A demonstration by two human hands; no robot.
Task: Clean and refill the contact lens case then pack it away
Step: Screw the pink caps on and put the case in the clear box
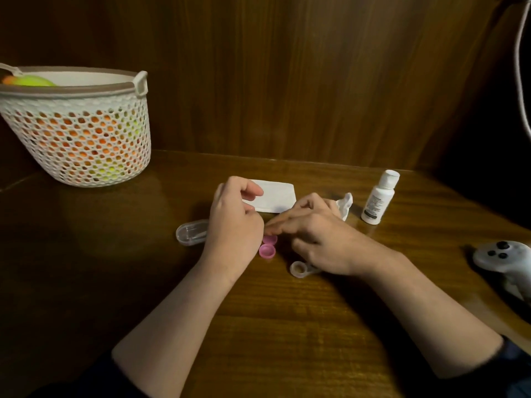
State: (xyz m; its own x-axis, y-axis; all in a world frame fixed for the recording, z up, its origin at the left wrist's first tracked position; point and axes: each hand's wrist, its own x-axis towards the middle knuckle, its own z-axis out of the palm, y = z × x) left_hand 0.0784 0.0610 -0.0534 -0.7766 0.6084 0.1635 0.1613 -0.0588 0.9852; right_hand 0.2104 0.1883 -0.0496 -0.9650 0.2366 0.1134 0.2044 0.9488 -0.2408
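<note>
Two pink caps lie side by side on the wooden table: one [267,250] in full view, mouth up, the other [271,239] half hidden under fingertips. My right hand [319,239] reaches left, its fingertips pinched on that upper cap. Its heel covers part of the translucent lens case base [298,268]. My left hand [232,222] is curled right beside the caps, palm hidden. The white solution bottle [379,198] stands capped at the right. A crumpled tissue [345,204] lies behind my right hand.
A clear oval box [191,232] lies left of my left hand. A flat white packet [277,196] sits behind the hands. A white mesh basket [77,130] of colourful items stands at the back left. A white controller [502,258] rests at the right edge.
</note>
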